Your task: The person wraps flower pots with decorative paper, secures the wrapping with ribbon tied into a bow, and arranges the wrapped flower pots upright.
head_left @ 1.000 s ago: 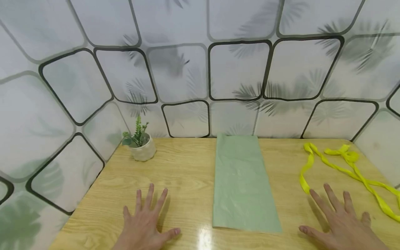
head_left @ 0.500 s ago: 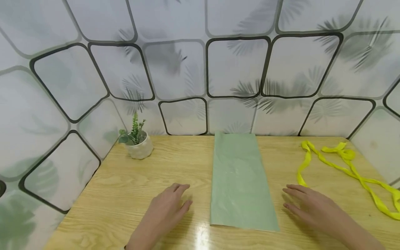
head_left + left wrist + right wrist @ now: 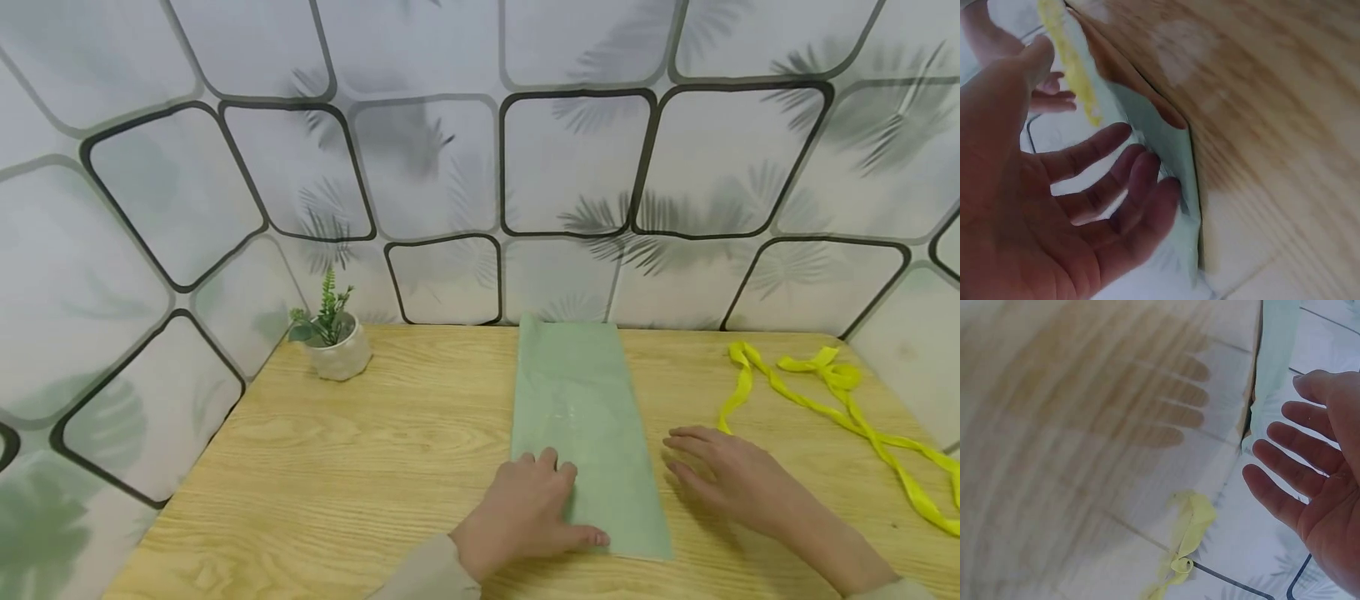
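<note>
A pale green sheet (image 3: 581,425) lies lengthwise at the middle of the wooden counter (image 3: 375,467). The left hand (image 3: 525,512) rests flat on its near left corner, fingers relaxed. The right hand (image 3: 731,475), fingers spread, hovers just right of the sheet. A small white pot (image 3: 341,358) at far left holds a green plant (image 3: 326,312). A yellow ribbon (image 3: 840,400) lies at right.

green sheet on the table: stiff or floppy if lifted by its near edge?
Likely floppy: the green sheet lies thin and flat on the table, faintly wrinkled. Probably light. It may slide on the glossy wood under the left hand.
</note>
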A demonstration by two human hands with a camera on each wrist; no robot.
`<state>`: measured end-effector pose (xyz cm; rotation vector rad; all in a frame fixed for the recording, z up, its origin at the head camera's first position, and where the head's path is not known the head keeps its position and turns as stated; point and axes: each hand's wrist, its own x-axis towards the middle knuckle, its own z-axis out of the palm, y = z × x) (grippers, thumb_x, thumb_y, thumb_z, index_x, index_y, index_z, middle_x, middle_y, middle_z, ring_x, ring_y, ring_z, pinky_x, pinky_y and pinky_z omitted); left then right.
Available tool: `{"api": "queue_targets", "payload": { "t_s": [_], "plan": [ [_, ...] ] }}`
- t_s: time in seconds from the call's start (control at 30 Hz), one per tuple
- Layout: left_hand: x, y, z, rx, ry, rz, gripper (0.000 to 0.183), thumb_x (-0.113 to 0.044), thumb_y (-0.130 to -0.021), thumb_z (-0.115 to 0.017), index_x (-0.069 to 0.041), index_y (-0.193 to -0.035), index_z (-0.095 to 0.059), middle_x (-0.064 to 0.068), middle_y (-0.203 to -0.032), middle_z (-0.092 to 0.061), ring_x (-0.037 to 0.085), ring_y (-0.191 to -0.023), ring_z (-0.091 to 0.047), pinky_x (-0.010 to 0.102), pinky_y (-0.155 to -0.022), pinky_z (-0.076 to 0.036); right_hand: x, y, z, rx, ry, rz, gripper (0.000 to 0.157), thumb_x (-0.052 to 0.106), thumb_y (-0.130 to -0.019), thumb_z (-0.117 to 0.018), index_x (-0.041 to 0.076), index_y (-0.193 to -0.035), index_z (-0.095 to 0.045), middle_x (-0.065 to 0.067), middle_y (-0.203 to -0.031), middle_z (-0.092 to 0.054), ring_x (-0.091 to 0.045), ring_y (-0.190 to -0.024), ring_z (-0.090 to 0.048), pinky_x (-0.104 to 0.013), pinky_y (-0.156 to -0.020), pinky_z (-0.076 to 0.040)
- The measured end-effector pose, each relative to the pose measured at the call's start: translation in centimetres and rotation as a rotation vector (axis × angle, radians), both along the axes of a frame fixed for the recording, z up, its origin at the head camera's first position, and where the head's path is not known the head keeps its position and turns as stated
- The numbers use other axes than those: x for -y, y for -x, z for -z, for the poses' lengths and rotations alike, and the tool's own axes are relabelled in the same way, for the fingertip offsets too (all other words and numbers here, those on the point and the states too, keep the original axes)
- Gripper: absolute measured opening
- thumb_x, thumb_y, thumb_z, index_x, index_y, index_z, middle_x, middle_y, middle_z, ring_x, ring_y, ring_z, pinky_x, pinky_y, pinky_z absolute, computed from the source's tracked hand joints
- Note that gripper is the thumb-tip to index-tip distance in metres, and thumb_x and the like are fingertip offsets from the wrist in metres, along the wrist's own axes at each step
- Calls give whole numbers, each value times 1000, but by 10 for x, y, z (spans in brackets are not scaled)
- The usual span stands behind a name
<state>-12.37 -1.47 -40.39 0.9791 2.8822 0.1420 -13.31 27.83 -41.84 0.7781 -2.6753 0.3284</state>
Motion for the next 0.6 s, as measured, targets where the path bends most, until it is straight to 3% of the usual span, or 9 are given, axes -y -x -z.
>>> {"api": "queue_targets", "payload": {
  "t_s": [0.13,0.23,0.33,0.43,0.53,0.6],
  "plan": [
    [-5,0,2,-70,73,8,71,-81,-77,-66,-18,-110,-62,-3,-91,-58,14,-65,-48,27,-52,-41,-1,2,-5,-14,8,-4,33,12,-79,-86,7,-110,-77,-9,-112,-76,-27,-94,-75,-43,-75,-61],
    [-3,1,6,-142,69,54,55,-70,-87,-66,-18,-103,-61,-5,-85,-56,11,-60,-44,23,-49,-36,-1,3,-8,17,10,9,31,13,-81,-85,6,-111,-77,-10,-112,-76,-30,-95,-74,-45,-76,-61],
    [0,5,10,-234,56,106,32,-51,-101,-60,-19,-99,-60,-6,-79,-56,8,-56,-44,21,-47,-35,-1,2,-10,41,9,25,28,15,-83,-84,7,-109,-78,-9,-111,-76,-29,-95,-74,-45,-76,-61],
    [2,9,12,-286,42,120,14,-27,-105,-59,-16,-114,-59,-5,-81,-62,7,-55,-48,19,-46,-38,0,1,-10,41,2,32,19,16,-83,-84,13,-101,-79,-2,-103,-77,-23,-88,-75,-41,-73,-61],
    [4,12,11,-291,12,105,47,-12,-101,-61,-16,-145,-44,0,-87,-66,5,-52,-46,17,-42,-38,1,0,-8,27,3,12,15,15,-81,-85,19,-93,-78,6,-94,-75,-16,-81,-73,-35,-68,-60],
    [6,15,9,-294,-9,100,71,-7,-100,-62,-22,-160,-27,4,-96,-67,4,-49,-42,15,-40,-36,3,1,-6,8,9,-20,16,14,-79,-86,21,-91,-77,9,-92,-74,-13,-79,-71,-33,-66,-59]
  ]
}}
